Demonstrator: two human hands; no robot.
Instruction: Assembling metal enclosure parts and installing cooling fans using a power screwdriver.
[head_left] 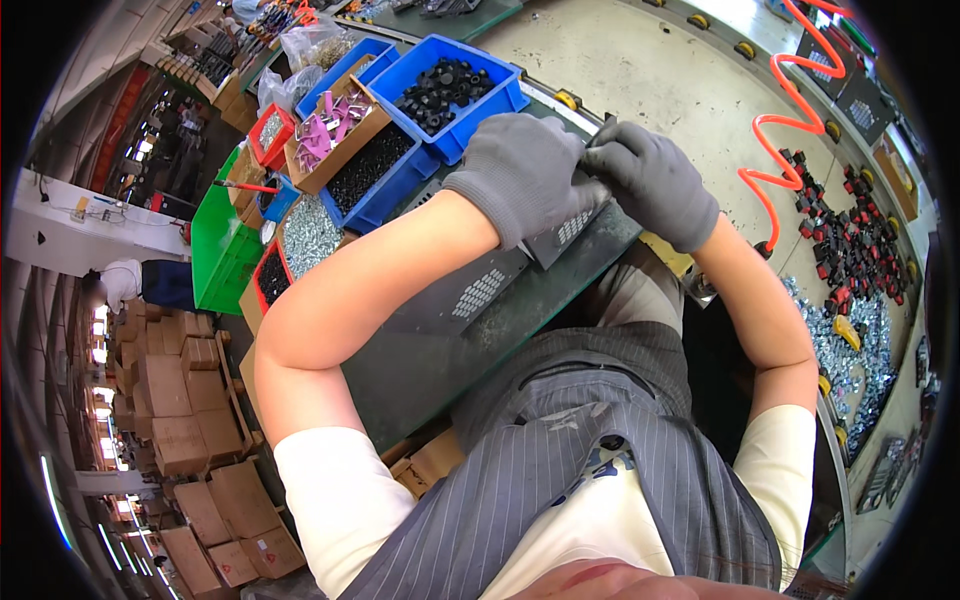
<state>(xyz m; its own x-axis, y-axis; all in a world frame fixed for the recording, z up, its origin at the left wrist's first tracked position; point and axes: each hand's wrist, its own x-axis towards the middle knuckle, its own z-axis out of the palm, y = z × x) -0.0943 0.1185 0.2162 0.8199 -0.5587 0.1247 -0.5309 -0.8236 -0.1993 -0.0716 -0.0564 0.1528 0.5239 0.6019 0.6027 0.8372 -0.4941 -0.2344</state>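
Here both gloved hands, left hand (525,175) & right hand (655,180), close on a dark perforated metal panel (480,290) w/ blue bins (455,85) at far left.

Grey gloves on left hand (520,175) and right hand (655,180); dark metal panel (480,290) with perforated patches; blue bins (460,90) holding black parts; red small bin (270,135); green crate (215,255); orange coiled hose (790,110); grey pinstriped apron (600,470); brown cardboard boxes (185,420)
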